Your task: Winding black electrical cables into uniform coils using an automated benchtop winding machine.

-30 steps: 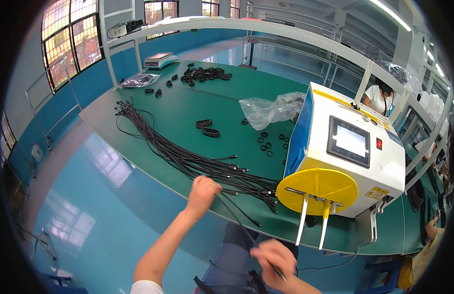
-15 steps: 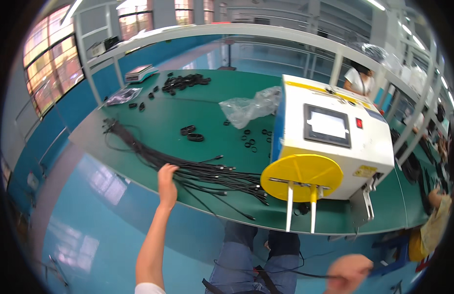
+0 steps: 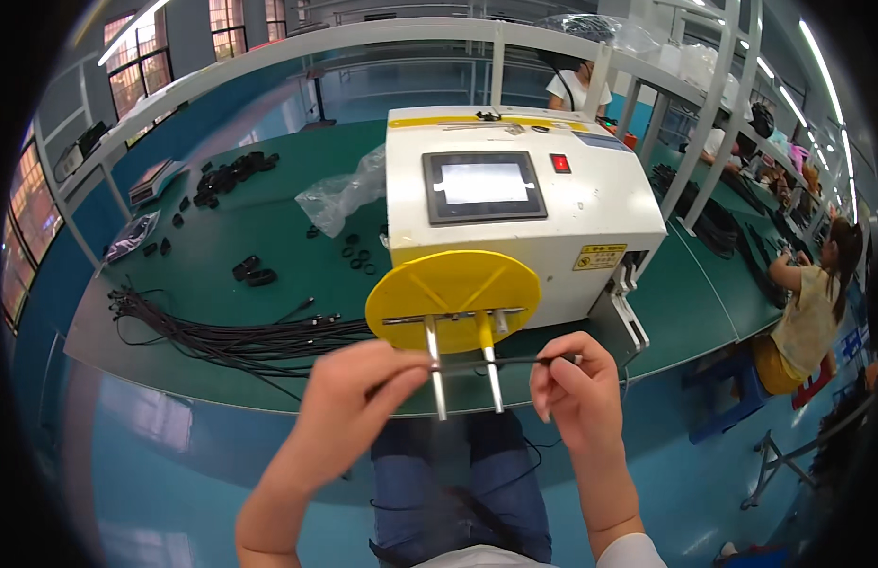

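Note:
A black cable [image 3: 477,363] is stretched between my two hands, just in front of the winding machine's yellow disc [image 3: 410,289]. My left hand [image 3: 349,393] pinches it near the disc's left post. My right hand [image 3: 583,383] is closed on the cable near its end, right of the other post. Two pegs [image 3: 437,388] stick out from the disc toward me, and the cable passes across them; whether it touches them I cannot tell. Behind the disc stands the white machine body [image 3: 543,218] with a lit screen [image 3: 484,186]. A thin part of the cable hangs by my legs.
A bundle of black cables [image 3: 230,336] lies on the green table [image 3: 297,241], left of the machine. Farther back are small black rings [image 3: 358,257], a heap of black parts [image 3: 232,175] and a clear plastic bag [image 3: 349,189]. Another person [image 3: 813,303] sits at the right.
My left hand has left the cable bundle and now grips the single cable. My right hand has risen from low right to the disc's front. The view has turned right.

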A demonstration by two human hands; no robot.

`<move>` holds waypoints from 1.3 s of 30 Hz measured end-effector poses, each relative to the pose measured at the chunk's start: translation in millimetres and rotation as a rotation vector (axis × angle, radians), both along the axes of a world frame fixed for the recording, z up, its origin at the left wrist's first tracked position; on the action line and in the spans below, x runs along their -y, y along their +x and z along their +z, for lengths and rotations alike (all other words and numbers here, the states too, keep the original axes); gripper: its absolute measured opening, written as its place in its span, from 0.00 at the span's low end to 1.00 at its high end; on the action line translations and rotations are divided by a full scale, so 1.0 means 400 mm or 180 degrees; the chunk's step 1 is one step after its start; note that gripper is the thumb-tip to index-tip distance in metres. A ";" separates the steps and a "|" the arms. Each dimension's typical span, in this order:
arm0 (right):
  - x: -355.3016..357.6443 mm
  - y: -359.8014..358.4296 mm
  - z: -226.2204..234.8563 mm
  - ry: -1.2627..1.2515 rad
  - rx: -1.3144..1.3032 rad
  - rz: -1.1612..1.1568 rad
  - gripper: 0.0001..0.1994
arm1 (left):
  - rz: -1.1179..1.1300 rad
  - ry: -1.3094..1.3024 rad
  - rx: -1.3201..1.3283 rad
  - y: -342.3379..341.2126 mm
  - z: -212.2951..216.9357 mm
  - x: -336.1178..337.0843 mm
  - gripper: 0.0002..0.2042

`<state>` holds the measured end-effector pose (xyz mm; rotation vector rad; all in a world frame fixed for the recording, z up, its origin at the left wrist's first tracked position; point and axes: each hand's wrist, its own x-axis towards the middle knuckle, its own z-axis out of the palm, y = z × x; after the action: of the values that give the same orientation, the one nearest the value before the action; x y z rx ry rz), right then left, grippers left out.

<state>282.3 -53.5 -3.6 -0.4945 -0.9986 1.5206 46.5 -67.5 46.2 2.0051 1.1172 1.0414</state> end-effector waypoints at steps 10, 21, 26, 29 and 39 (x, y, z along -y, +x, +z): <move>-0.133 -0.006 -0.218 -0.0158 0.1235 -0.0908 0.05 | 0.0753 0.0815 -0.0539 0.037 -0.054 -0.139 0.03; -0.185 -0.041 -0.207 0.1902 0.3396 -0.2131 0.04 | 0.0952 0.1130 -0.1138 0.105 -0.071 -0.192 0.04; -0.208 -0.024 -0.219 0.1517 0.2905 -0.1681 0.05 | 0.0774 0.0912 -0.0772 0.098 -0.062 -0.188 0.04; -0.212 -0.027 -0.216 0.1676 0.2859 -0.1811 0.05 | 0.0825 0.0936 -0.0767 0.092 -0.067 -0.185 0.03; -0.220 -0.006 -0.207 0.2369 0.3201 -0.2179 0.07 | 0.1072 0.1326 -0.0382 0.098 -0.092 -0.193 0.02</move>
<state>279.7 34.7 -86.3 -0.9464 -1.7983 0.1555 85.9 9.5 9.4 2.2717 1.4314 1.4375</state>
